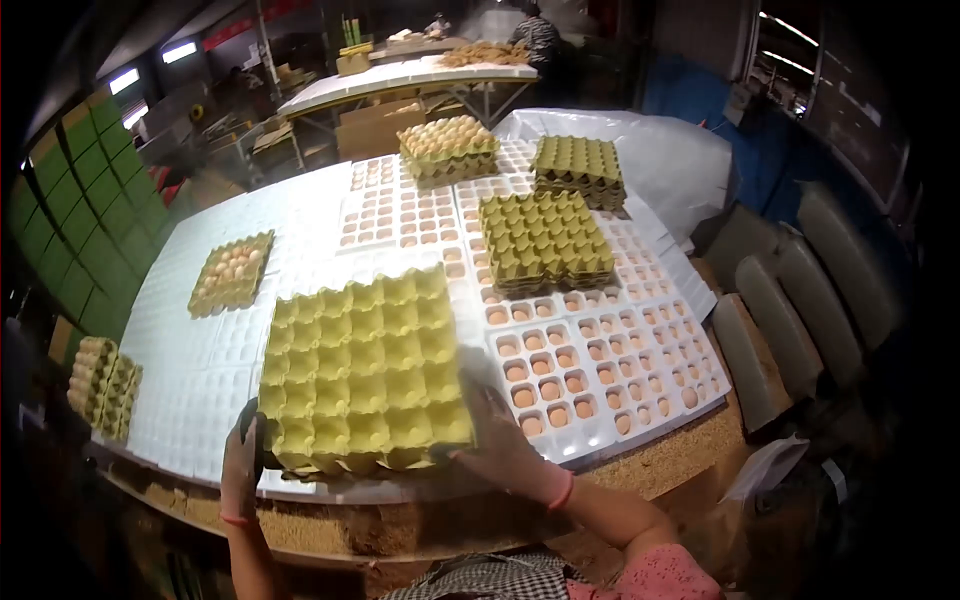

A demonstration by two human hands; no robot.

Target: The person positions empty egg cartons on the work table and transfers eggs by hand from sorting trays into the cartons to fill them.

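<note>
Between my two hands is a large yellow-green pulp egg tray [365,365], its cups bare, tilted toward me over the near side of the table. My left hand [240,462] grips its left edge, and my right hand [503,445] grips its lower right corner. Both hands appear gloved, with pink bands at the wrists. Whether more trays are nested under it is hard to tell. White moulded trays [560,440] with eggs in their pockets lie to the right of my right hand.
Stacked egg trays [545,235] stand on the white trays, with another stack [580,160] behind. An egg-filled stack [447,138] is at the back. A partly filled tray [232,272] lies left; upright trays [103,388] stand at the left edge. A person [537,38] is far off.
</note>
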